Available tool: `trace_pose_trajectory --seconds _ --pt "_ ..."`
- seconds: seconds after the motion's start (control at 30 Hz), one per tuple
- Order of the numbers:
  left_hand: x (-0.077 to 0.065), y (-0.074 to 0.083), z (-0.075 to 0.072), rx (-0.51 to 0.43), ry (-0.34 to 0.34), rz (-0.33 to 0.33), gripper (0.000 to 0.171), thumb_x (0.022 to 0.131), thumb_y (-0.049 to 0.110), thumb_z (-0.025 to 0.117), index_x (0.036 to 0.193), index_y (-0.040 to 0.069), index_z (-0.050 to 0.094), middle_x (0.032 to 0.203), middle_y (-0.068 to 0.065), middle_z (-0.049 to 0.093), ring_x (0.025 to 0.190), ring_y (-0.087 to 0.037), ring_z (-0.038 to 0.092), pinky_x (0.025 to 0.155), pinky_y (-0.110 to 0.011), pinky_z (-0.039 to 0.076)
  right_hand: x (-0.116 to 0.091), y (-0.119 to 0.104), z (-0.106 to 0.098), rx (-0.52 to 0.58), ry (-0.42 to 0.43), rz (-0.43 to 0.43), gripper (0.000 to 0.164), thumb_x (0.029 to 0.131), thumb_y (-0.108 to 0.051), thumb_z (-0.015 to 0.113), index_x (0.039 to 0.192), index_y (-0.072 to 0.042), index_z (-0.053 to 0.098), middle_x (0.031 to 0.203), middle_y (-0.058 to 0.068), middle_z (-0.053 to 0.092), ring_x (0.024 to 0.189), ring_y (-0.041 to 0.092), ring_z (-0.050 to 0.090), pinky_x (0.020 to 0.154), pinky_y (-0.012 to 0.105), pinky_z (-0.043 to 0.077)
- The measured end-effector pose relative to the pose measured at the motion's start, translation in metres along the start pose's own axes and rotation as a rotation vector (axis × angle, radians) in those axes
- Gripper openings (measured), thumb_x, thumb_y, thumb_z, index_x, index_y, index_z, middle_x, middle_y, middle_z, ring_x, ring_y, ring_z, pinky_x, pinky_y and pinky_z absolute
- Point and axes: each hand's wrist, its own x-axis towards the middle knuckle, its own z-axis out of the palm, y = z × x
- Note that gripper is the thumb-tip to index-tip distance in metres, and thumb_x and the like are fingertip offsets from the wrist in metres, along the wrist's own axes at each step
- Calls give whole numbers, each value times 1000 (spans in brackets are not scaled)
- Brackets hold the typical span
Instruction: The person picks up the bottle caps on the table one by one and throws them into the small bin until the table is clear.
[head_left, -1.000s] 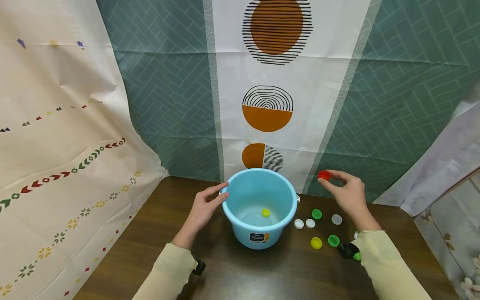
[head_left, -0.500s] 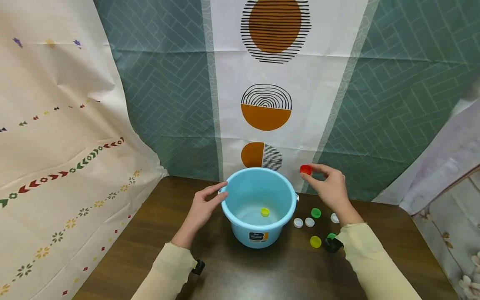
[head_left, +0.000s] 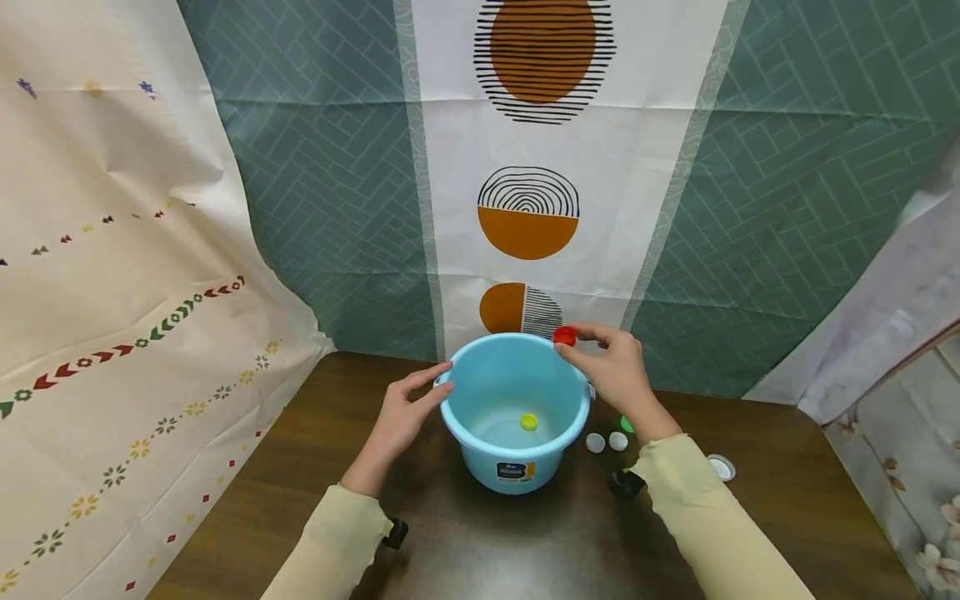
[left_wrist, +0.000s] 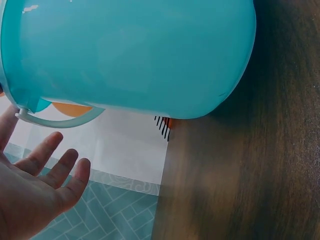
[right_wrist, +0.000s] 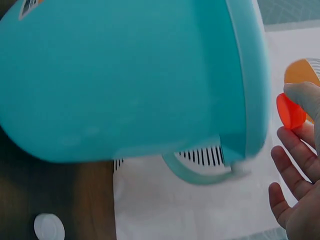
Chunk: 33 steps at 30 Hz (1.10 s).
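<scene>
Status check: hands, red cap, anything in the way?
Right hand pinching red cap, higher than rim of bucket. Left hand touching left side of rim. Yellow cap inside; opening looks unobstructed.

A dark wood-grained bench [head_left: 510, 550] lay beneath the hands [head_left: 401, 414], a teal hanging [head_left: 330, 187] stretched beyond them, its white middle panel [head_left: 528, 146] bore orange-and-black round motifs, a cream patterned cloth [head_left: 127, 275] hung to their left, a pale flowered cloth [head_left: 911, 467] to their right.

Right grip [right_wrist: 304, 192] pinching red cap [right_wrist: 288, 111], blue bucket [right_wrist: 125, 80] alongside, white cap [right_wrist: 49, 227] on table [right_wrist: 95, 200]
</scene>
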Motion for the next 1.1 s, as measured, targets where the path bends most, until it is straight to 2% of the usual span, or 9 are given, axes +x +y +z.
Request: trace_pose_trajectory --seconds 0.1,0.23,0.4,0.57,0.77,0.97,1.1 --pt "-3 11 0 11 -4 0 41 88 30 66 125 13 61 128 -5 59 121 -23 50 97 -45 46 1 -2 7 15 -10 -5 48 76 -48 73 117 -22 66 118 1 63 112 20 52 92 48 47" --pt "-5 17 0 19 2 5 41 88 27 65 126 10 60 129 -8 59 122 -23 50 98 -45 45 3 -7 19 36 -39 -13 49 75 -49 73 117 -23 66 118 0 64 112 20 52 93 47 46" --pt "-5 16 1 15 6 -4 41 88 27 65 126 11 60 129 -7 59 122 -22 50 99 -45 45 3 -11 30 79 -72 -19 49 74 -48 75 115 -24 67 115 0 64 111 22 54 92 47 47" --pt "-3 14 2 15 7 -6 40 88 27 65 126 12 61 129 -7 59 122 -22 50 98 -46 45 1 -12 38 65 -79 -44 49 73 -48 75 115 -23 67 112 -4 67 108 19 56 88 42 49" --pt "-3 14 2 15 6 5 40 88 26 65 126 11 61 129 -8 59 122 -23 51 97 -44 46 -2 -17 45 49 -92 -57 49 74 -48 74 115 -24 66 112 -4 67 109 24 57 84 40 52" --pt "-2 12 1 -1 -1 -5 41 88 26 65 126 12 60 129 -6 59 122 -21 50 96 -42 47 -3 -24 52 39 -117 -47 47 73 -49 75 112 -24 66 110 -7 67 103 15 56 77 32 53" --pt "-2 12 2 -1 1 -10 41 88 25 65 126 11 60 129 -6 59 122 -21 50 97 -41 46 -5 -28 55 37 -140 -41 44 75 -45 75 111 -22 67 109 -7 67 102 16 56 75 32 54"
